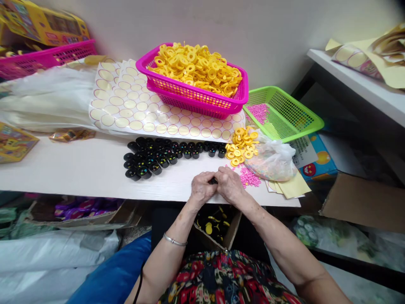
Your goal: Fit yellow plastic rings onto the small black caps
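Note:
My left hand (203,187) and my right hand (230,184) meet at the front edge of the white table (95,169), fingers closed around a small black piece (213,181) that is mostly hidden between them. To the left and beyond stand rows of black round cups (155,168) with coloured bits inside. Just beyond my right hand lie a heap of yellow rings (242,145) and a scatter of small pink pieces (249,177). A clear plastic bag (274,162) with tiny pieces rests to their right.
A pink basket (190,90) full of yellow rings stands on sticker sheets (117,109) at the back. Right of it is a green basket (284,114) with pink pieces. Below the table edge, an open box (233,230) holds black and yellow parts.

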`<state>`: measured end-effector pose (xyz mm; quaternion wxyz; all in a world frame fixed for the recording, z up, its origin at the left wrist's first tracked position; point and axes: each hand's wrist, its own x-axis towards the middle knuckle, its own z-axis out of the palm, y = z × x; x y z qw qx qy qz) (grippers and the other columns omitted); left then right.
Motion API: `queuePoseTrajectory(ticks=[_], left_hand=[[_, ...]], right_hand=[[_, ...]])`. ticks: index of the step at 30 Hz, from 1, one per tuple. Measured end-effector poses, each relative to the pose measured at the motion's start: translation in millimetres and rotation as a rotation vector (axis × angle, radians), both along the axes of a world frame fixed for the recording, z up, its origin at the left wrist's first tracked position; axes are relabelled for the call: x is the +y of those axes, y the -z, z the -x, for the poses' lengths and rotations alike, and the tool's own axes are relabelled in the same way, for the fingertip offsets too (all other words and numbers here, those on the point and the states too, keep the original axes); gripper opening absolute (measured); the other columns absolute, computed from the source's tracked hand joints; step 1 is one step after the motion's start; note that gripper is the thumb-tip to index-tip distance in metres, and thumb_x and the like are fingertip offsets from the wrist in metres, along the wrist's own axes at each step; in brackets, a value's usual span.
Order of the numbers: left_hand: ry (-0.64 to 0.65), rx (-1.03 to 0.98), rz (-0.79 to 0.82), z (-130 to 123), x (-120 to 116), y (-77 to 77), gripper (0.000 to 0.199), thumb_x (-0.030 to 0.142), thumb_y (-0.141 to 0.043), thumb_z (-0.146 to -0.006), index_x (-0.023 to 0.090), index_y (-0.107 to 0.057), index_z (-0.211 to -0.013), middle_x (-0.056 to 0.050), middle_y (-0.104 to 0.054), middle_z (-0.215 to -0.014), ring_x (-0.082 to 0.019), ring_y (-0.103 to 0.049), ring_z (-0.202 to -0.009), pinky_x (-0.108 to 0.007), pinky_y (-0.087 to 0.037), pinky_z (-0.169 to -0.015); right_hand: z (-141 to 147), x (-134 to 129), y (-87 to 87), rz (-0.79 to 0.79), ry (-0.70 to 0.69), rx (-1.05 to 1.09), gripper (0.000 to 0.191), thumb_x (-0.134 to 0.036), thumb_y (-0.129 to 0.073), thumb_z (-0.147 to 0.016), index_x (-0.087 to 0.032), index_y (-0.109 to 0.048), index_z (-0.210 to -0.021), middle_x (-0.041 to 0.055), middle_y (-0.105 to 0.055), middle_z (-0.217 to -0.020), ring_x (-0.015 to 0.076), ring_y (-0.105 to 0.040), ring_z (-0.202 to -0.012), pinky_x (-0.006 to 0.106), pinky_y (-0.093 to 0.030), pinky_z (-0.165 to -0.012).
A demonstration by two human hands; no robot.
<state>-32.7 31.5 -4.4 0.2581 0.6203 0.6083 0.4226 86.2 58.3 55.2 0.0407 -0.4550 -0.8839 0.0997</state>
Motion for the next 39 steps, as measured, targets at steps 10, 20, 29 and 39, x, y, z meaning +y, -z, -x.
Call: queuePoseTrajectory(ticks=[10, 20, 29, 39], left_hand=[[-0.039, 0.026, 0.016, 1, 1, 4.2, 0.024, 0.022, -0.070, -0.058, 0.022, -0.066, -0.082, 0.001, -0.064, -0.077, -0.015, -0.058, -0.075, -0.025, -0.046, -0.070], [-0.061, -0.005, 0.017, 2, 2, 11.2, 0.030, 0.021, -0.073, -0.055, 0.021, -0.066, -0.084, 0.001, -0.063, -0.077, -0.013, -0.057, -0.070, -0.025, -0.047, -0.066], [-0.065, -0.140, 0.000, 4, 2, 7.9, 0.048, 0.016, -0.074, -0.048, 0.017, -0.064, -0.095, -0.002, -0.063, -0.090, -0.014, -0.059, -0.074, -0.027, -0.051, -0.070], [-0.049, -0.286, 0.006, 9, -2, -5.8, 0.046, 0.015, -0.075, -0.045, 0.015, -0.065, -0.089, -0.006, -0.061, -0.100, -0.017, -0.060, -0.085, -0.028, -0.050, -0.074]], right_hand=[[-35, 35, 5.2, 0.107, 0.022, 0.327, 0.017, -0.013, -0.048, -0.079, -0.016, -0.062, -0.088, 0.0037, -0.056, -0.082, 0.0145, -0.051, -0.078, 0.025, -0.037, -0.070], [-46, 61, 3.7, -0.129, 0.063, -0.192, 0.019, -0.011, -0.042, -0.080, -0.014, -0.057, -0.092, 0.0122, -0.050, -0.101, 0.0228, -0.044, -0.092, 0.030, -0.035, -0.073], [-55, 59, -8.8, -0.017, 0.023, -0.118, 0.028, -0.005, -0.039, -0.078, -0.014, -0.053, -0.100, 0.0119, -0.048, -0.110, 0.0195, -0.044, -0.097, 0.028, -0.033, -0.080], [-61, 67, -9.1, -0.075, -0.098, -0.208, 0.018, -0.011, -0.040, -0.083, -0.015, -0.057, -0.088, 0.0097, -0.052, -0.099, 0.0174, -0.049, -0.084, 0.026, -0.034, -0.069]])
